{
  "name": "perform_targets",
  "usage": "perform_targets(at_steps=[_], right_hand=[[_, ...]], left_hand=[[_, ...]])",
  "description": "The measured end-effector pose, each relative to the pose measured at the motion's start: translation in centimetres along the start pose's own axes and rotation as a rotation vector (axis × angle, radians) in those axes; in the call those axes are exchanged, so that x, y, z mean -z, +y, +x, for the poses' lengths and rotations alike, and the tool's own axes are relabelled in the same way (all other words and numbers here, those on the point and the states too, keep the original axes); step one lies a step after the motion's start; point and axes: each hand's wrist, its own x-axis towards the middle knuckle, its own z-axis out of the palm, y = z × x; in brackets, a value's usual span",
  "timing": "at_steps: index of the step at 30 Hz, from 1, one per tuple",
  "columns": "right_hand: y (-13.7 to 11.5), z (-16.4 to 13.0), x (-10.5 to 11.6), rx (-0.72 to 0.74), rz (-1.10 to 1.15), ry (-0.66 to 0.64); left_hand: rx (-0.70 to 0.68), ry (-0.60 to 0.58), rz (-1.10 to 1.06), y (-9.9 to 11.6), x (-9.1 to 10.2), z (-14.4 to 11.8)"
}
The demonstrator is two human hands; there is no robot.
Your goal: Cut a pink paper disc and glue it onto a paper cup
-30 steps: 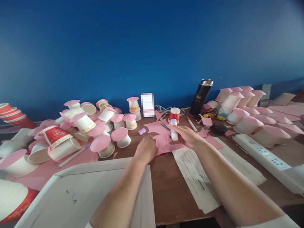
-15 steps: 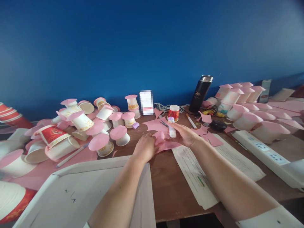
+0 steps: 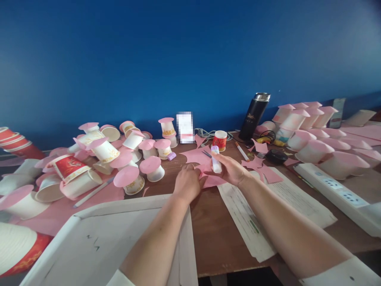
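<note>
My right hand [image 3: 232, 169] is closed round a white and purple glue stick [image 3: 216, 159], held upright over pink paper. Its likely cap, a small purple piece [image 3: 172, 156], lies beside the paper cups on the left. The curled fingers of my left hand [image 3: 189, 182] hold pink paper [image 3: 212, 181] at the table top; its fingertips are partly hidden. Just beyond the hands, scissors [image 3: 206, 153] lie on a larger pink sheet [image 3: 193, 156]. Behind the glue stick stands a red paper cup [image 3: 219, 140].
Paper cups with pink tops [image 3: 151, 167] crowd the left; more capped cups [image 3: 315, 153] fill the right. A black flask [image 3: 254, 117] leans near the blue wall. A white box lid [image 3: 119, 238], printed sheets [image 3: 253, 226], a marker [image 3: 241, 151] and a power strip [image 3: 336, 194] surround the work area.
My left hand has shifted slightly right and over the pink paper, covering more of it. My right hand still holds the glue stick. The whole view has moved a little.
</note>
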Motion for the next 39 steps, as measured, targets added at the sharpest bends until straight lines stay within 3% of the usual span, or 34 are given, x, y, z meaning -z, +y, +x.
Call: perform_targets(at_steps=[6,11,16,20,33,39], right_hand=[[0.8,0.3,-0.1,0.102,-0.152,0.064],[1.4,0.6,0.0,0.251,-0.423,0.153],[1.9,0.5,-0.5,0.339,-0.777,0.201],[2.2,0.5,-0.6,0.367,-0.973,0.242],[3.2,0.7,-1.1,0.447,-0.957,0.235],[3.5,0.8,-1.1,0.437,-0.965,0.22]], left_hand=[[0.132,-0.081,-0.163,-0.8,0.2,0.7],[0.199,-0.14,-0.326,-1.6,0.6,0.9],[0.18,-0.043,-0.334,-1.8,0.2,0.9],[0.19,-0.051,-0.284,-1.7,0.1,1.0],[0.282,-0.111,-0.468,-3.1,-0.5,2.0],[0.249,-0.096,-0.433,-3.1,-0.1,1.9]])
